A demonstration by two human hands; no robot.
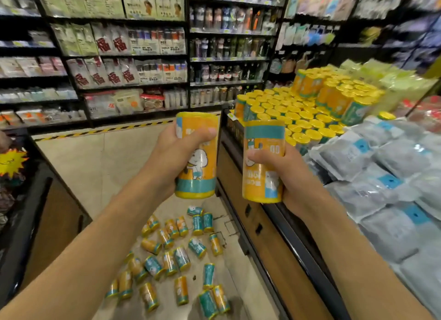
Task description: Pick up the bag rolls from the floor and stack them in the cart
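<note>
Left grip (177, 152): fingers were wrapped round one upright roll (196, 155), held clear above the floor.
Right grip (281, 169): fingers were curled round a second roll (262, 162), held beside the cart (274, 214).
Stack (307, 109): rolls stood on end in close rows inside the cart, a second tier begun.
Floor rolls (174, 260): many lay scattered below.
Risk, toppling: a roll set down off-centre would likely knock neighbours over.
Risk, footing: loose rolls underfoot could roll and trip.
</note>
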